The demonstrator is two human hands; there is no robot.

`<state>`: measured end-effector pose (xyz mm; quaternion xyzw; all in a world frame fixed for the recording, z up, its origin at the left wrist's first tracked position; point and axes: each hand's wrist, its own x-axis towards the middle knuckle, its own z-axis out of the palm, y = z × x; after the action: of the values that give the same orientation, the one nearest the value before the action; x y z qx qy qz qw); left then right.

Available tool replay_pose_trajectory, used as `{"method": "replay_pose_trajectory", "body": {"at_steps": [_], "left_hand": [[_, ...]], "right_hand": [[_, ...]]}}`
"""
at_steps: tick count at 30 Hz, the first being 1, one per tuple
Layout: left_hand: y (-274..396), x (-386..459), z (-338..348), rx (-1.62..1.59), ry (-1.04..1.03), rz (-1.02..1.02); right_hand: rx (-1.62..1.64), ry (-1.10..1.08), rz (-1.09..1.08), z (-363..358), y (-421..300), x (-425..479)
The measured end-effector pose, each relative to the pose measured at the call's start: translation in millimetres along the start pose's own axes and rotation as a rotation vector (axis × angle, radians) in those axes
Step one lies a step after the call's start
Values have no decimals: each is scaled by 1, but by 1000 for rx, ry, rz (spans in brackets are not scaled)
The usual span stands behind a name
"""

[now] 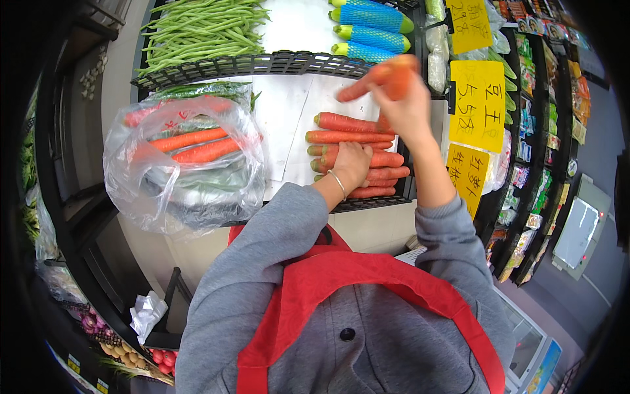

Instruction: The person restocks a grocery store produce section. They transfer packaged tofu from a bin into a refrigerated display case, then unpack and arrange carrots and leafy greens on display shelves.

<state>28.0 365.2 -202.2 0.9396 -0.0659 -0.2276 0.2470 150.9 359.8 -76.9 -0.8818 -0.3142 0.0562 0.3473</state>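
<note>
Several orange carrots (379, 175) lie side by side on the white lining at the right of a black crate, green stem ends to the left. My left hand (350, 161), with a bracelet at the wrist, curls over carrots in the middle of this row; its fingertips are partly hidden. Above the far end of the row, my blurred right hand (406, 111) holds carrots (391, 76), one pointing left; how many it holds is unclear. At the crate's left, an open clear plastic bag (140, 177) contains more carrots (199, 145).
Beyond the black lattice divider (206, 69) are green beans (206, 29) and blue-netted zucchini (374, 27). Yellow handwritten signs (477, 106) stand along the right side, near shelves of packaged goods (526, 123). A black rack (64, 162) stands at the left.
</note>
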Motion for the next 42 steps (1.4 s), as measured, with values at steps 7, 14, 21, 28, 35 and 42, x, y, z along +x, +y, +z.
{"method": "replay_pose_trajectory", "body": {"at_steps": [7,14,21,28,35,42], "left_hand": [[2,0,-2,8,-2,9],[1,-4,-7,35,-6,11],[2,-3,-6,-12,7,12],[1,-2,-2,1,27,13],[2,-3,-5,0,7,14],[1,-2,-5,-12,11,14]], "right_hand": [[1195,528,473,-9,59,-16],[1565,630,924,57,155,-24],[1486,452,1102,57,181,-32],[1297,567,1472,49,181,-22],[881,300,1328,60,189,-33],[-105,470,546,51,204,-53]]}}
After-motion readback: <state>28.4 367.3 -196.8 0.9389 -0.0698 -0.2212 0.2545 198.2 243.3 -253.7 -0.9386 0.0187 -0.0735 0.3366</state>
